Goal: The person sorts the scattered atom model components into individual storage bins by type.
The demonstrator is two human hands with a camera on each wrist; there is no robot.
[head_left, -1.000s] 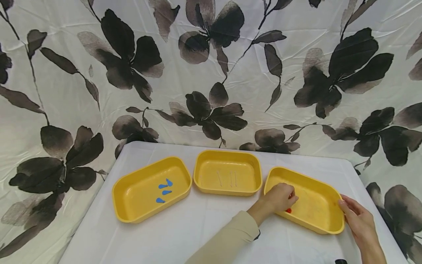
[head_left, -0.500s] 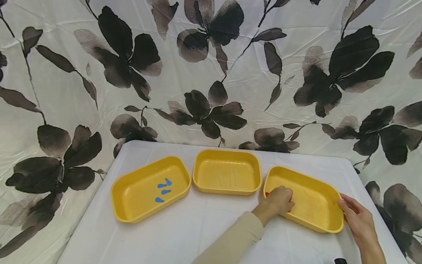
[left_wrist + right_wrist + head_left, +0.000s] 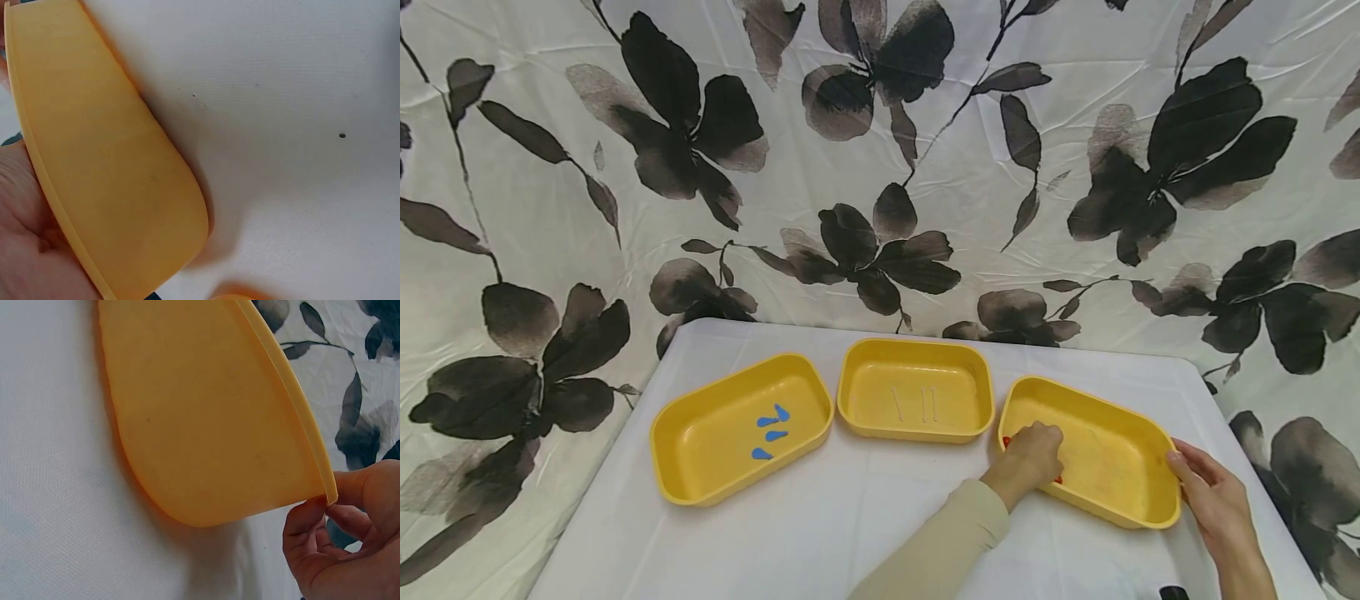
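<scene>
My left hand reaches over the near rim into the left end of the right-hand yellow tray. Small red pieces show beside the hand; their kind is too small to tell. The left fingers are hidden from the head view, and in the left wrist view the tray wall covers them. At the tray's right end, my right hand holds the rim. Seen from the right wrist, thumb and fingers of that hand pinch the rim's corner.
A middle yellow tray holds several thin pale sticks. The left yellow tray contains several blue drop-shaped pieces. All stand on a white-covered table. A black object lies at the front edge, before a floral cloth backdrop.
My left hand has shifted slightly down inside the right tray, and a red piece now shows on its left side. The left forearm has moved right. The right hand keeps its hold.
</scene>
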